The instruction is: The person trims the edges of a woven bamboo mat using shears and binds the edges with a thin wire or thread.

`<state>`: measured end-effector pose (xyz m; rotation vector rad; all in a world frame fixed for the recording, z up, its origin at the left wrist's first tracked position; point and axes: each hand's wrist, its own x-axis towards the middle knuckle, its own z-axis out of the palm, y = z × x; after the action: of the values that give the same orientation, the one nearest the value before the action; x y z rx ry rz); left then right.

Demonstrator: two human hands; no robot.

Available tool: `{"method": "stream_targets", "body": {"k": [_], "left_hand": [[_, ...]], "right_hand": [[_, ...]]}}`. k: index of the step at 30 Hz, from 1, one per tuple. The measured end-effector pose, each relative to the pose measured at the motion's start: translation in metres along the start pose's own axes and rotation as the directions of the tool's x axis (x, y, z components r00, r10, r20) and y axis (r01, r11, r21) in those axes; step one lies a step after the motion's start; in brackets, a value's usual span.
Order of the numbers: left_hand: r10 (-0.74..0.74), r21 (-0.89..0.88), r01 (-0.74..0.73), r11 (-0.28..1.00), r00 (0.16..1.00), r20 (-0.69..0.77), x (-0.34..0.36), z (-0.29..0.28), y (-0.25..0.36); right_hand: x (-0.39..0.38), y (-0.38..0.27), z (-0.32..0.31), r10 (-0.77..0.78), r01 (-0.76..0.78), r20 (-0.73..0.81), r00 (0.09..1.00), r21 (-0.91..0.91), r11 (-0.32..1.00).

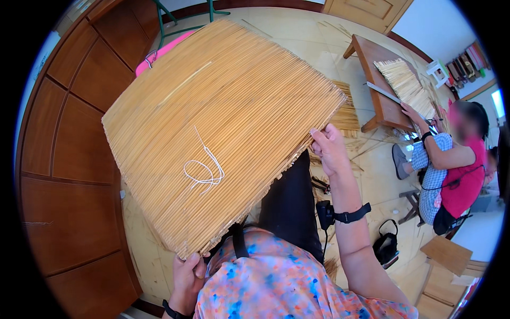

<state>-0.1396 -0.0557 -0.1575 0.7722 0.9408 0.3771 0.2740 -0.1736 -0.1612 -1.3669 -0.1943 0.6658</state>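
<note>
A flat tan stalk mat [234,106] is viewed closely, downward from head height. Pale floor tiles [300,32] are captured beyond.

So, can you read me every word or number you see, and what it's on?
None can be read.
No lettering shows on the straw mat.
Any marks on the long metal strip, or on things near the picture's edges, are too small or blurred.

Bright, even indoor light falls across the straw mat [239,101], whose stalks look crisp. A bright opening [498,102] at far right glares near white. The wooden panelling [82,133] bends along the left rim, corners drop to black, and a co-worker's head [472,121] is blurred.
</note>
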Motion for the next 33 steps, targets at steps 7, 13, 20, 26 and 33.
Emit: {"method": "stream_targets", "body": {"k": [7,13,20,26,33], "left_hand": [[-0.007,-0.072,0.008,0.997,1.000,0.017,-0.001,0.011,-0.006],[-0.001,-0.177,-0.004,0.984,1.000,-0.027,-0.004,0.029,-0.011],[-0.008,-0.262,0.013,0.965,1.000,0.020,0.016,0.048,-0.008],[0.049,-0.297,-0.029,0.955,0.997,0.059,0.031,0.064,-0.005],[0.053,-0.279,-0.023,0.960,0.993,0.102,0.034,0.060,-0.005]], "right_hand": [[0.011,-0.013,0.007,-0.070,0.070,0.020,0.997,-0.001,0.998],[0.034,-0.019,0.013,-0.052,0.060,0.101,0.994,-0.079,0.995],[0.076,-0.028,0.017,0.016,-0.006,0.069,0.997,-0.141,0.990],[0.040,-0.018,0.046,-0.256,0.253,-0.235,0.938,-0.045,0.966],[-0.109,0.031,0.050,0.128,-0.006,0.390,0.912,-0.299,0.954]]}}
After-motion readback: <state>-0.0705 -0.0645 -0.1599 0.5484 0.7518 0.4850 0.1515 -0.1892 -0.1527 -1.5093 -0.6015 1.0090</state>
